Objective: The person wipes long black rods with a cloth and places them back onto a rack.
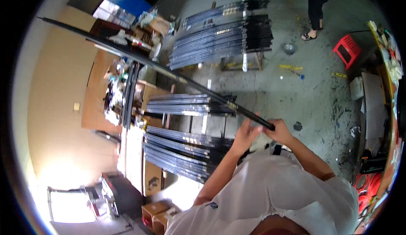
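A long, slender black pole (203, 88) slants across the right end of the middle bundle of dark, shiny, narrow bars (177, 104), with its near end to that bundle's right, on the wearer's side, and its far tip well beyond the bundle's left end. The hands are close together at that near end. The right hand (280, 131) is closed around the end of the pole; the left hand (245, 137) is just beside it, fingertips at the pole, though how firmly it grips I cannot tell.

Nearer the wearer than the middle bundle lies a wider bundle of similar bars (175, 152). Beyond the middle bundle, a broad row of dark bars (211, 42) rests on a support, with a narrower row of dark bars (215, 13) past it. Well to the right of the middle bundle and farther off, a red plastic stool (351, 44) stands on the grey-green floor (270, 87); another person (315, 8) stands beyond the stool.
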The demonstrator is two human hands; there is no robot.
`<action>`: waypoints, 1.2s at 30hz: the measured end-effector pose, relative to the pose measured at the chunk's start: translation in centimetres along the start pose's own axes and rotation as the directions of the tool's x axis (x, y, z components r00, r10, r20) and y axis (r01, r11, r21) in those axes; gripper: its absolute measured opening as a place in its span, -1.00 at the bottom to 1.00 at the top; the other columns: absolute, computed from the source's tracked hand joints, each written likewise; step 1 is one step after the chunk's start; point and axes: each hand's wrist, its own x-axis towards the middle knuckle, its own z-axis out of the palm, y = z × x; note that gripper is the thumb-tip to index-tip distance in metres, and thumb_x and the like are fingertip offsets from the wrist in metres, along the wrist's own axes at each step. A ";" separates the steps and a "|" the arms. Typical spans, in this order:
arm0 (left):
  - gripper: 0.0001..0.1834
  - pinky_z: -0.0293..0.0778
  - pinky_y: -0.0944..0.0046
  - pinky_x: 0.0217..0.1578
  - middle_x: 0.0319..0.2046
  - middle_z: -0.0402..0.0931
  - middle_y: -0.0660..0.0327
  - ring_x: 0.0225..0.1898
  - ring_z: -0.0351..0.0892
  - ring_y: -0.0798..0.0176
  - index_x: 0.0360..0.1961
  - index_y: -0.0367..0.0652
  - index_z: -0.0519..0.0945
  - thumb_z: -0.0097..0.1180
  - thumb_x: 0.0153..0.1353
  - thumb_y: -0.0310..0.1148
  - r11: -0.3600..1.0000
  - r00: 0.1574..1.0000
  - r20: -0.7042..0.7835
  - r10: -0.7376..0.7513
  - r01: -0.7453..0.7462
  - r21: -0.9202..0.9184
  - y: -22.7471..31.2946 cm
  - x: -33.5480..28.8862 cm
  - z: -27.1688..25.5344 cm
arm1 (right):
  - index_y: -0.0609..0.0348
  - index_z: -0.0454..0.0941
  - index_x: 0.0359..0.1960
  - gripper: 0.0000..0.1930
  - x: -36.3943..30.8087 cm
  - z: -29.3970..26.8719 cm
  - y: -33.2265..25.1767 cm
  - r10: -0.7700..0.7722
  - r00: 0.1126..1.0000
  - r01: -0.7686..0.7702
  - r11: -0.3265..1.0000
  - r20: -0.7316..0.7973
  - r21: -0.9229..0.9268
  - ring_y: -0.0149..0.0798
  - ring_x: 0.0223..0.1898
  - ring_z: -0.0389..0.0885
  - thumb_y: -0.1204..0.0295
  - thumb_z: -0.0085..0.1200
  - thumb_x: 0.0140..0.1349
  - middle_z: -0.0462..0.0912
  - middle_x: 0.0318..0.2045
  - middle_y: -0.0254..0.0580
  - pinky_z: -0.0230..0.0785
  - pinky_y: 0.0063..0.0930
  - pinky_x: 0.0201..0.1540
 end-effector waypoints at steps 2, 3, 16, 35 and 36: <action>-0.60 0.30 0.51 -0.39 -0.42 0.39 0.34 -0.43 0.32 0.53 0.03 -0.26 0.37 0.11 0.18 -0.37 0.991 0.991 -0.034 0.128 -0.129 -0.028 1.5 1.2 0.9 | 0.31 0.48 -0.48 -0.75 0.0 0.2 -0.9 -0.013 1.000 0.013 0.997 -0.006 0.073 -0.10 -0.62 0.42 0.31 0.14 0.02 0.46 -0.63 0.03 0.30 -0.36 -0.49; -0.66 0.31 0.51 -0.39 -0.43 0.40 0.33 -0.42 0.34 0.53 -0.04 -0.26 0.41 0.11 0.18 -0.41 0.976 0.978 -0.030 0.207 -0.208 -0.062 1.3 1.7 1.1 | 0.30 0.47 -0.49 -0.74 -0.2 0.2 -1.1 -0.046 0.998 0.051 0.990 -0.045 0.132 -0.15 -0.62 0.41 0.31 0.14 0.02 0.46 -0.63 0.01 0.30 -0.38 -0.49; -0.81 0.14 0.52 -0.51 -0.56 0.37 0.45 -0.54 0.20 0.58 -0.26 -0.21 0.54 0.09 0.20 -0.31 0.987 0.921 -0.369 0.129 -0.156 -0.043 6.2 3.6 -5.4 | 0.24 0.42 -0.26 -0.69 -9.3 -3.7 9.4 0.148 0.988 -0.148 0.989 0.033 0.008 -0.33 -0.57 0.43 0.36 0.20 0.03 0.44 -0.61 -0.22 0.30 -0.46 -0.48; -0.75 0.13 0.51 -0.49 -0.57 0.31 0.44 -0.53 0.17 0.56 -0.29 -0.23 0.53 0.12 0.18 -0.23 0.957 0.887 -0.383 0.260 -0.289 -0.021 9.4 4.1 -4.9 | 0.21 0.40 -0.26 -0.85 0.0 -0.8 -3.3 -0.038 0.998 0.029 0.980 0.042 0.199 -0.48 -0.49 0.36 0.45 0.03 0.18 0.46 -0.52 -0.34 0.27 -0.61 -0.38; -0.74 0.12 0.51 -0.49 -0.58 0.31 0.45 -0.53 0.17 0.56 -0.29 -0.23 0.54 0.12 0.17 -0.23 0.957 0.880 -0.397 0.261 -0.291 -0.015 9.8 3.9 -5.2 | 0.21 0.40 -0.24 -0.85 0.3 -0.6 -3.8 0.021 0.999 -0.029 0.985 0.045 0.169 -0.47 -0.49 0.36 0.46 0.03 0.18 0.46 -0.53 -0.34 0.27 -0.60 -0.38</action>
